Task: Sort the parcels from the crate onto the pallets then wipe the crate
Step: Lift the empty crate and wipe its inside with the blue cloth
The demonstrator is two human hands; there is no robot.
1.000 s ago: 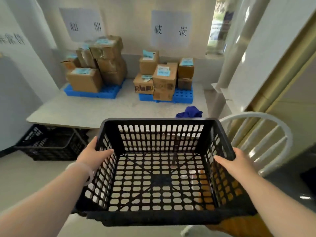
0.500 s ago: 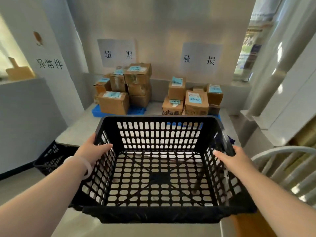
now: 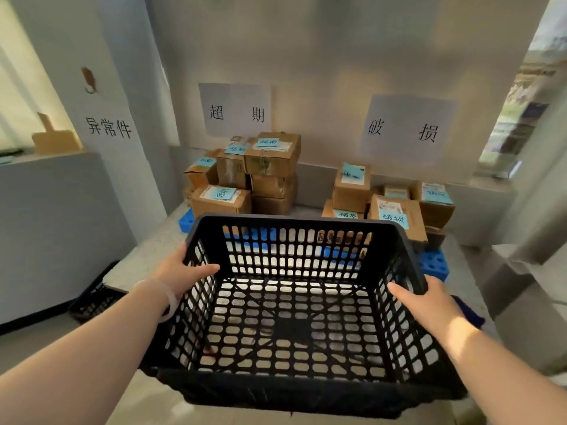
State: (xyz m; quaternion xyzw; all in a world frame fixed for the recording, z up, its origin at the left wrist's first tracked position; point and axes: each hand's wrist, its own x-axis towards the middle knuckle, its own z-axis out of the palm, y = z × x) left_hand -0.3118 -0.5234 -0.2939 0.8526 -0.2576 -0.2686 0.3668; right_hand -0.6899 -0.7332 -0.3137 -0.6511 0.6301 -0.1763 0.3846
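Item: black perforated plastic crate (image 3: 291, 221), at 6 o'clock, held between both hands in front of the pale speckled bench (image 3: 147, 259); contents: none, the floor grid bare throughout.

Left hand (image 3: 184, 271), on the crate's 9 o'clock rim: fingers (image 3: 184, 256) curled over the edge, thumb on the inner wall, gripping; white bangle (image 3: 168, 299) at the wrist.

Right hand (image 3: 429, 302), on the 3 o'clock rim: gripping likewise, thumb inside, the other fingers hidden behind the wall.

Brown cardboard parcels with blue labels (image 3: 245, 176), at 11 o'clock: stacked on a blue plastic pallet (image 3: 187, 220), below a white paper sign (image 3: 234, 110).

Second group of brown cardboard parcels (image 3: 395, 210), at 1 o'clock: stacked on a second blue pallet (image 3: 434, 265), below another white sign (image 3: 405, 130).

Dark blue cloth (image 3: 469, 312), at 3 o'clock, just beyond the right hand: mostly hidden.

Spare black crate (image 3: 95, 299), at 8 o'clock, below the bench.

Status, as judged: sorting appears complete, since no parcel lies in the crate and both pallets are loaded; wiping appears outstanding, since neither hand holds the cloth; the crate likely needs setting down on the bench first, to free one hand.
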